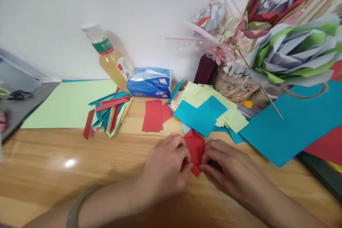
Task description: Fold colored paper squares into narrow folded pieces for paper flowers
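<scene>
A small folded red paper piece (pixel 195 148) lies on the wooden table (pixel 80 164) near its front middle. My left hand (pixel 167 169) grips its left side with fingers curled over the edge. My right hand (pixel 227 171) pinches its right and lower side. The lower part of the red paper is hidden between my fingers. A pale green bangle (pixel 76 206) circles my left wrist.
Behind my hands lie red rectangles (pixel 153 115), blue and light-green paper squares (pixel 205 112), a pile of coloured strips (pixel 110 112), a large green sheet (pixel 71 103) and a big blue sheet (pixel 296 124). A drink bottle (pixel 108 55), a tissue pack (pixel 149 82) and paper flowers (pixel 288 42) stand by the wall.
</scene>
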Demonstrator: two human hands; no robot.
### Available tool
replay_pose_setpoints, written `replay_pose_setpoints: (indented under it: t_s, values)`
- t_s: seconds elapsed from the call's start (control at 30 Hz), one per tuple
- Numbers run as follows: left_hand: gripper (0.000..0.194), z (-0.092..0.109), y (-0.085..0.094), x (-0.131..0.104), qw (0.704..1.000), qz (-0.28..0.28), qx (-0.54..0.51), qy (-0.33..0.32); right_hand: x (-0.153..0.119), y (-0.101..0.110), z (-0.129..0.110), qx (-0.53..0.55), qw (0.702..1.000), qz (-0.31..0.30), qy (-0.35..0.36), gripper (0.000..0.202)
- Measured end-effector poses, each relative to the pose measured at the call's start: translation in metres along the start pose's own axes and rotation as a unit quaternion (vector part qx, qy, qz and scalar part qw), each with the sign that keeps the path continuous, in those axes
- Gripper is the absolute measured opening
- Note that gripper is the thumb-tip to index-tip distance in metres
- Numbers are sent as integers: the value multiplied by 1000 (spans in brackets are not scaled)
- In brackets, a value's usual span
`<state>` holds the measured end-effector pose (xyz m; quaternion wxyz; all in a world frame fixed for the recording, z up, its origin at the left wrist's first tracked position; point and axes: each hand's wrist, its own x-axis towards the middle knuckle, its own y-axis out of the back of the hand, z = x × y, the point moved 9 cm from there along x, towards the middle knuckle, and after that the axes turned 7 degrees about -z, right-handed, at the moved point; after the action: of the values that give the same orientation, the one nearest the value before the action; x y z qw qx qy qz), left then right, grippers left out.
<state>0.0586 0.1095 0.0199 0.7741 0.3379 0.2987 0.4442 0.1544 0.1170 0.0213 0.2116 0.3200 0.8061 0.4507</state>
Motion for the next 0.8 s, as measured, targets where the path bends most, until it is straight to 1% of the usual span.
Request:
replay_pose_setpoints:
  t_s: [0.23, 0.37, 0.5, 0.7, 0.8]
  values:
    - [3, 1, -1, 0, 1000, 4, 6, 5, 0, -1, 2, -1, 1000, -7, -15, 12]
    - [3, 0, -2, 0, 1000, 0, 6, 6, 2, 2, 3, 29, 999, -10, -23, 13]
    - [3, 0, -2, -1, 1000, 1, 4, 9, 5, 2, 8, 66, 996, -18, -48, 14]
    - [3, 0, -2, -1, 1000, 6, 9, 14, 6, -1, 13, 78, 994, -14, -69, 14]
    - [3, 0, -2, -1, 1000, 14, 5, 7, 6, -1, 13, 77, 995, -12, -67, 14]
